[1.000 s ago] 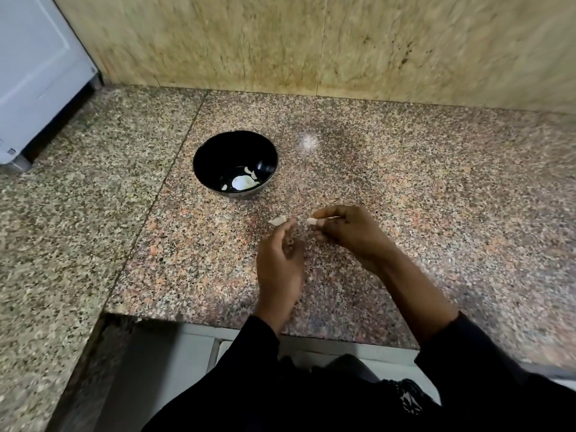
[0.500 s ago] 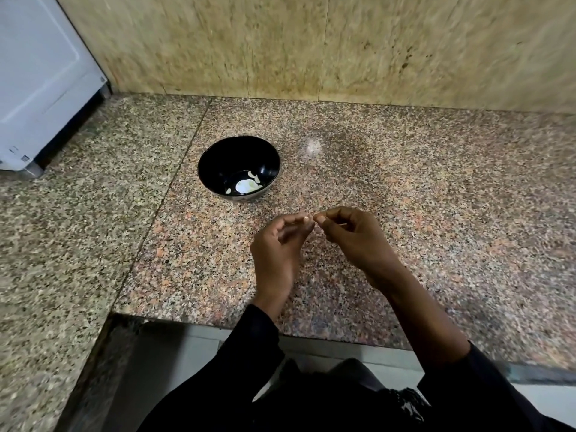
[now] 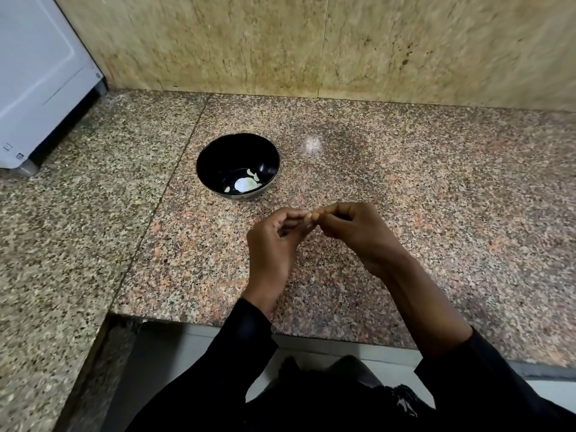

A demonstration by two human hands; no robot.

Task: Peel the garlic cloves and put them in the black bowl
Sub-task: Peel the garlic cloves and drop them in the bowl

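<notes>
While a few peeled cloves [image 3: 252, 175] already lie in the black bowl [image 3: 218, 157], we pinch one garlic clove [image 3: 309, 217] between left hand [image 3: 274, 244] and right hand [image 3: 361, 235], above the counter [image 3: 436, 188]; its peeling seems unfinished.

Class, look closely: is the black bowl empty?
No: the black bowl holds a few pale peeled garlic pieces near its bottom.

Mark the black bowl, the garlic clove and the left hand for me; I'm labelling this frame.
black bowl [image 3: 215, 145]: head view, on the dark inner wall at the far left.
garlic clove [image 3: 308, 217]: head view, on the pale tip showing between the fingertips.
left hand [image 3: 274, 244]: head view, on the back of the hand.
</notes>
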